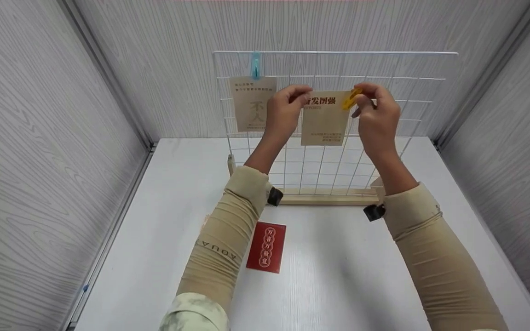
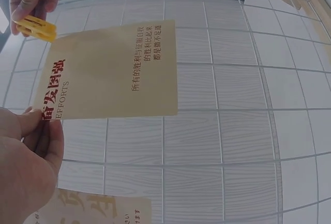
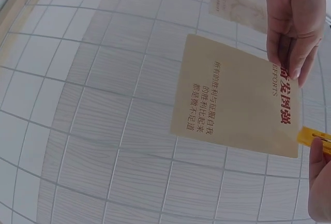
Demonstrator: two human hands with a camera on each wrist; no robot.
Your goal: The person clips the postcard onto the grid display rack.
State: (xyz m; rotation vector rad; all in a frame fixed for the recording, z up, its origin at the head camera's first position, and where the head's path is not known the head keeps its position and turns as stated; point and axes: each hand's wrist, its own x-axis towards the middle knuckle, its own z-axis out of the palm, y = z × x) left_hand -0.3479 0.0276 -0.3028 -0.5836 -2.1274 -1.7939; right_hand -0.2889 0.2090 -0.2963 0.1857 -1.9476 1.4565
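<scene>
A cream card [image 1: 324,122] with red and brown printed characters stands upright in front of the white wire grid [image 1: 320,172]. My left hand [image 1: 284,110] pinches its upper left corner between thumb and fingers. At the opposite top corner, my right hand [image 1: 379,112] holds a yellow clothespin [image 1: 351,99] between thumb and fingertips. In the right wrist view the clothespin's tip [image 3: 309,136] meets the card's corner; whether it clamps the grid wire cannot be told. To the left, a second cream card [image 1: 246,103] hangs from a blue clothespin [image 1: 256,65], partly behind my left hand.
A red card [image 1: 267,248] with white characters lies on the white table [image 1: 338,276], partly behind my left forearm. The grid stands in a wooden base [image 1: 325,200]. Grey wood-grain panels [image 1: 39,138] rise at the back and both sides.
</scene>
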